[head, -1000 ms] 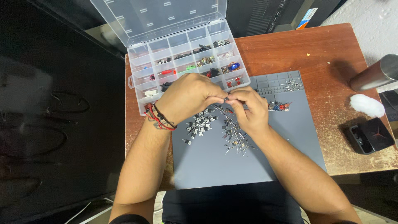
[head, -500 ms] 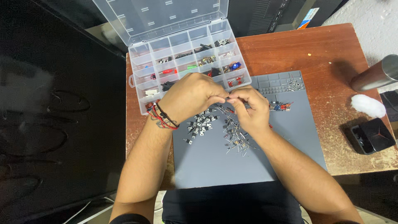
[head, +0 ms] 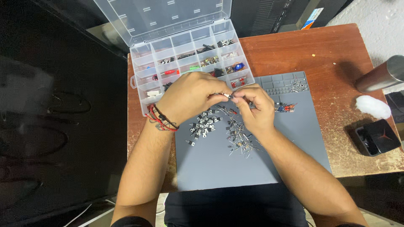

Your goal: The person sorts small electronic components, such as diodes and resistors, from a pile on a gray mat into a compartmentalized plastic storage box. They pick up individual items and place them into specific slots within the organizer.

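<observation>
Presently the left hand (head: 191, 94) and right hand (head: 252, 105) pinch one small leaded component (head: 227, 96) between fingertips above the grey mat (head: 252, 168) near the bench's rear-left corner; likely light, with thin bendable leads, best held by its body.

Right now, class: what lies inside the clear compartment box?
The clear compartment box holds small electronic parts, red, green, blue and black, in several cells. The left hand covers its front cells, so their contents stay hidden.

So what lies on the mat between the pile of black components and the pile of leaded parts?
Head view: a few loose parts on grey mat, below both hands.
</observation>
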